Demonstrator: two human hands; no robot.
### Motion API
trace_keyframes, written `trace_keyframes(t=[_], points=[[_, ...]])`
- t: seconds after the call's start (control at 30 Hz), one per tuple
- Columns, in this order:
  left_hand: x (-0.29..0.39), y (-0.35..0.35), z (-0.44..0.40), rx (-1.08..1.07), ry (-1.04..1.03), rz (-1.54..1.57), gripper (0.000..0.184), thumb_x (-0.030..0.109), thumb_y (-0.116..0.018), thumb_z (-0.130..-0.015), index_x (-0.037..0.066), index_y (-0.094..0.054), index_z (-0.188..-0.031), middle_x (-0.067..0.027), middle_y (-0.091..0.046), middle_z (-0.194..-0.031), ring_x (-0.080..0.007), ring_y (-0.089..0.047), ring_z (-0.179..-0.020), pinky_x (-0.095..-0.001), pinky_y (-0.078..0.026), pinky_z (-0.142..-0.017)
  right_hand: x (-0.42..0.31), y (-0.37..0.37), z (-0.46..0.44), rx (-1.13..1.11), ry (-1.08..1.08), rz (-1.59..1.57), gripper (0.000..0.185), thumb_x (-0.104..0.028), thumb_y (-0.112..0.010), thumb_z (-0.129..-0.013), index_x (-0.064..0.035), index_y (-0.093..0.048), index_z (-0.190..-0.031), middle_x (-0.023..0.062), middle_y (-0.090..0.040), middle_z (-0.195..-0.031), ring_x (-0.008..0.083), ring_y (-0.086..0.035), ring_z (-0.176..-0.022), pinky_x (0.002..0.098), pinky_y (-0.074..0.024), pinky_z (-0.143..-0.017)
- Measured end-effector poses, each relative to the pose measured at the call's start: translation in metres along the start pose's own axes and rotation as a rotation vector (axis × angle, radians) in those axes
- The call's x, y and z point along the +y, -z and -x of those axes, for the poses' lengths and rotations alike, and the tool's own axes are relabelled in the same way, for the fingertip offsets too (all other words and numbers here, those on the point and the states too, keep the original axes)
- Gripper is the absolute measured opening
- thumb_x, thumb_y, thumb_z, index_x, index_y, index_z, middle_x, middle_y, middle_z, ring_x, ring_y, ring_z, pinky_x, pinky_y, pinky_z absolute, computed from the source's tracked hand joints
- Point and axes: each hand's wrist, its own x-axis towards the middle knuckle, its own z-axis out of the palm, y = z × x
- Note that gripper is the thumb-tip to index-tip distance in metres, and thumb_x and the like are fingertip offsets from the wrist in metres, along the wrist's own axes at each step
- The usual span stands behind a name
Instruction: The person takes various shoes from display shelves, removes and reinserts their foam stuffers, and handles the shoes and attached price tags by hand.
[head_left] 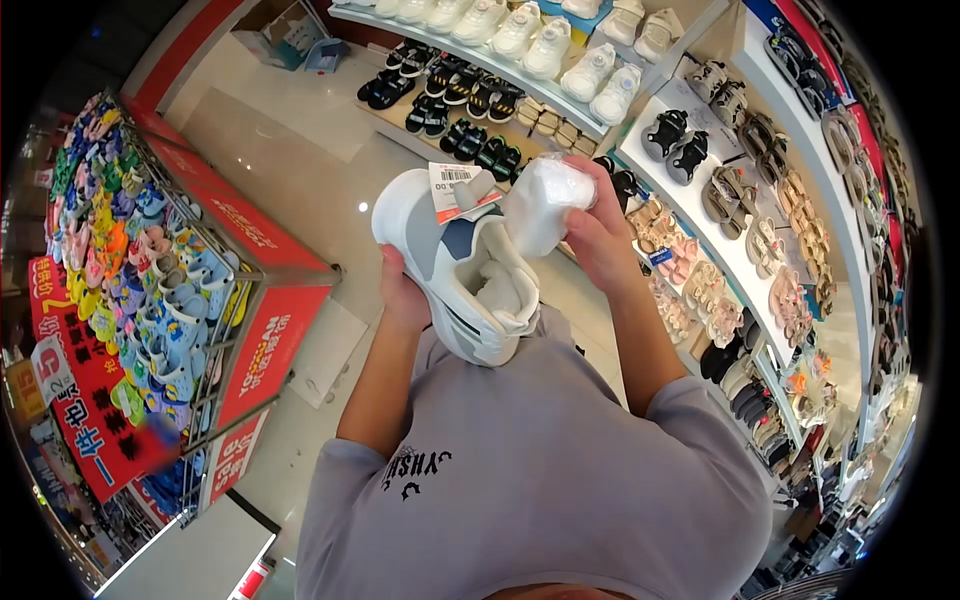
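Far left, a wire-railed display rack with red sign panels held heaped, brightly coloured clogs. Below it stood a pale flat surface. Glossy beige floor ran between the displays, catching a bright spot of light. Mid-view, above the floor: left hand, grip closed on the side of a white-and-grey shoe, tag near its toe end, pale stuffing visible inside. Just right, right hand, grip closed round a white bundle. Behind and rightward, curved shelves carried white sneakers, dark sandals and beige and pink pairs.
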Motion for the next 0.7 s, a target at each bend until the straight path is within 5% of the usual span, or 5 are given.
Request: trace_keyframes(t=[0.4, 0.7], points=[[0.036, 0.062, -0.024, -0.194, 0.366, 0.078, 0.081, 0.066, -0.039, -0.091, 0.005, -0.036, -0.143, -0.0123, -0.050, -0.137, -0.0278, -0.049, -0.126, -0.0414, -0.039, -0.106, 0.045, -0.061, 0.035, 0.416, 0.088, 0.101, 0.058, -0.027, -0.069, -0.085, -0.0138, -0.042, -0.135, 0.0017, -0.054, -0.119, 0.0131, -0.054, -0.103, 0.0278, -0.0474, -0.077], [0.005, 0.044, -0.025, -0.379, 0.784, 0.074, 0.082, 0.068, -0.040, -0.089, 0.008, -0.036, -0.143, -0.0120, -0.048, -0.139, -0.0283, -0.048, -0.127, -0.0429, -0.038, -0.107, 0.039, -0.093, 0.111, 0.773, 0.149, 0.103, 0.056, -0.019, -0.066, -0.086, -0.0091, -0.041, -0.135, 0.0056, -0.055, -0.119, 0.0162, -0.053, -0.109, 0.0319, -0.0480, -0.088]])
